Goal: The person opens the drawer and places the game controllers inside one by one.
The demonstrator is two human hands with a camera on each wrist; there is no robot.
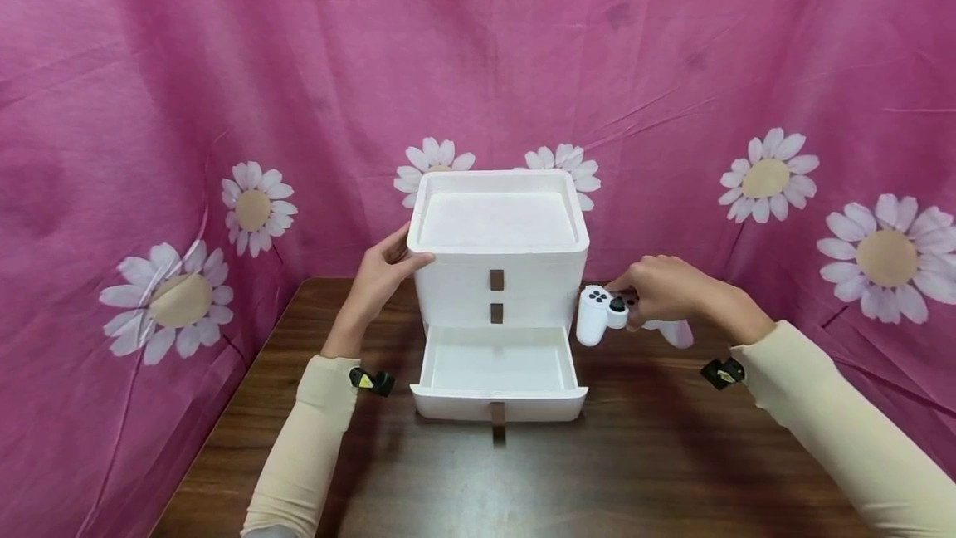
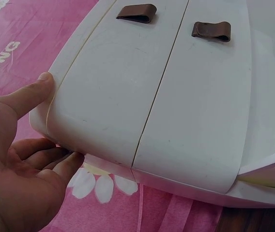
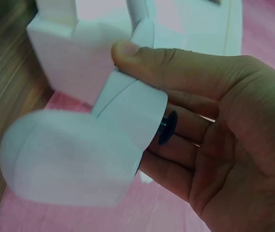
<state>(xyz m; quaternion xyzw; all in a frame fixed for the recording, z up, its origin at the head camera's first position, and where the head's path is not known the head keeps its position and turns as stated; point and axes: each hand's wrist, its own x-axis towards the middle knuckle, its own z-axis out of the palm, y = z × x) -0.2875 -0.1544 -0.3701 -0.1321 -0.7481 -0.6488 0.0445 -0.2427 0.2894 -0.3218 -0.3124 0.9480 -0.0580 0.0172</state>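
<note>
A white drawer unit (image 1: 451, 293) stands on the table, its bottom drawer (image 1: 459, 407) pulled out and with nothing inside. My left hand (image 1: 375, 282) grips the unit's upper left corner. In the left wrist view, the thumb (image 2: 33, 94) lies on the front edge and the other fingers bend against the side. To the right of the unit, my right hand (image 1: 665, 289) holds a white game controller (image 1: 592, 324) by its middle, above the tabletop. In the right wrist view, one grip of the controller (image 3: 69, 154) and a dark thumbstick (image 3: 167, 128) show, with the thumb across its body.
Two closed drawers with brown pull tabs (image 1: 496, 280) sit above the pulled-out one. The unit's top is a shallow rimmed tray (image 1: 500, 251). Dark wooden table (image 1: 635, 463) extends in front and to both sides. A pink flowered cloth (image 1: 478, 48) hangs close behind.
</note>
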